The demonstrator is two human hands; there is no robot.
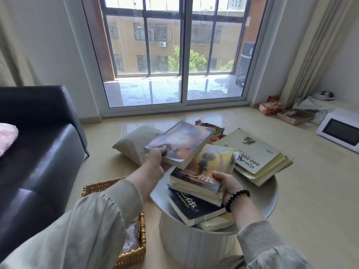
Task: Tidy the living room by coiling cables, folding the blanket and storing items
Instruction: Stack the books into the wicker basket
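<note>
Two hands: both on books, centre of frame.
L hand (155, 158): fingers curled round the near corner of a fiery-cover paperback (180, 142), thumb on top. Book is tilted and raised over the pile; can't tell if its edge touches the pile.
R hand (227, 183): grips the right side of the paperback stack (202, 171), thumb on the top cover, fingers down the page edges. Bead bracelet (237, 199) on the wrist.
Stack: several paperbacks, skewed, sitting on a black-cover book (192, 208) on the round white side table (270, 197), lower centre.
Also on table: pale-yellow workbooks (256, 158) at right, overhanging the rim; snack bag (215, 133) behind.
Step, prob.: storing items, i.e. gathering books into one pile.
Next move, prob.: lay the raised book flat on the stack, square the edges w/ R hand bracing, then add the workbooks. Pile looks skewed, so it may slide.
Store spot: wicker basket (134, 255), lower left by the table; looks small for books.
Blanket/cables: none seen for sure. Pink fluffy item (6, 136) on the dark sofa (38, 142) at left edge, can't tell what it is.
</note>
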